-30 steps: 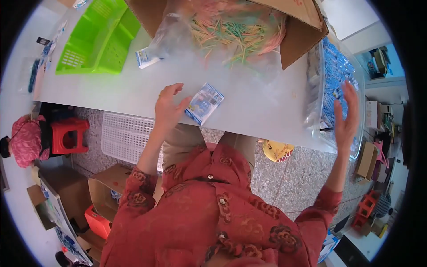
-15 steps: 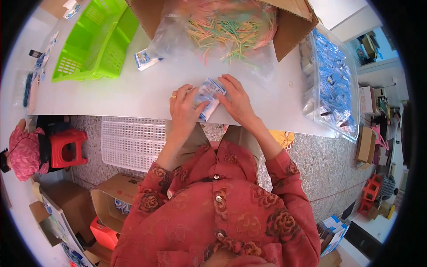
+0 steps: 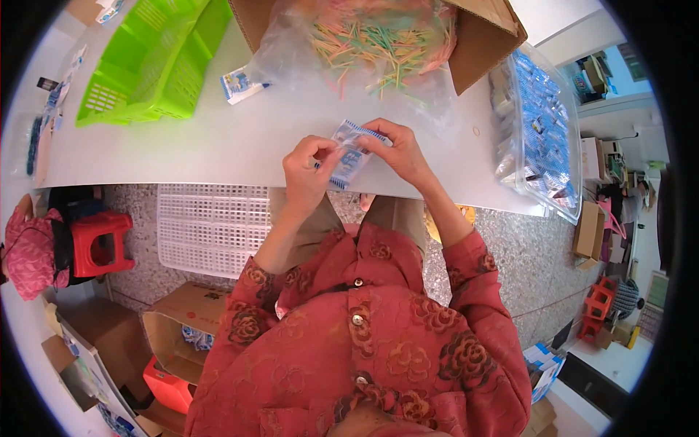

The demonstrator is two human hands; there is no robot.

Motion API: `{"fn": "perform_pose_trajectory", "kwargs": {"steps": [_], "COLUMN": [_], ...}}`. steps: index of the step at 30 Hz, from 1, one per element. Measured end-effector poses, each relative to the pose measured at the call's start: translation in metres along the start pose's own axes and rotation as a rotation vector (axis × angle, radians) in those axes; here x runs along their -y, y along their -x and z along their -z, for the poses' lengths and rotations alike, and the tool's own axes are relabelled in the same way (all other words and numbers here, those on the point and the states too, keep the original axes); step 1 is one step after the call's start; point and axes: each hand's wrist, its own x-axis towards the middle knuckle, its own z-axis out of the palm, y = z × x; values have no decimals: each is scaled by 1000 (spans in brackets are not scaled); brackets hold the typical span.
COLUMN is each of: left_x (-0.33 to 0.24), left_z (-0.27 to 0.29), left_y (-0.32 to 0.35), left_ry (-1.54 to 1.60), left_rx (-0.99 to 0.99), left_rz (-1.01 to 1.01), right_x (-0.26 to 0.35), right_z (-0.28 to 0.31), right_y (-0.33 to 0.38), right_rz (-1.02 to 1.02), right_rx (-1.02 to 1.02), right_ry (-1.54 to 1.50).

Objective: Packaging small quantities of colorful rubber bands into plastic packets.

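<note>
A small white-and-blue plastic packet (image 3: 350, 162) with striped edges is held just above the table's near edge. My left hand (image 3: 309, 169) pinches its left side between thumb and forefinger. My right hand (image 3: 400, 152) has thumb and fingers closed on the packet's upper right part. Beyond it, a clear plastic bag (image 3: 280, 54) holds many thin pink, yellow and green sticks (image 3: 378, 47), some lying at its mouth. Another white-and-blue packet (image 3: 240, 85) rests on the table to the left of the bag.
The bag lies in an open cardboard box (image 3: 486, 47). At the far left stands a lime-green plastic basket (image 3: 156, 69). A clear bin (image 3: 518, 171) full of blue packets sits on the right. Below the table edge is a white lattice crate (image 3: 211, 229); a red stool (image 3: 102, 244) and another person are farther left.
The packet has been lifted and turned a little from the tabletop. Both hands have gone from flatter, spread fingers to pinching it at its left side and upper right.
</note>
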Motion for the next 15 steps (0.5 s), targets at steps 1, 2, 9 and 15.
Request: {"fn": "perform_pose_trajectory", "kwargs": {"steps": [1, 2, 9, 15], "left_x": [-6, -11, -31, -50], "left_z": [3, 4, 8, 2], "left_y": [0, -1, -3, 2], "left_ry": [49, 97, 71, -32], "left_rx": [56, 114, 292, 292], "left_rz": [76, 151, 104, 73], "right_x": [4, 8, 49, 58], "right_z": [3, 7, 4, 6], "right_y": [1, 1, 11, 22], "right_rz": [-2, -15, 161, 226], "right_rx": [1, 46, 48, -25], "right_ry": [2, 3, 277, 362]}}
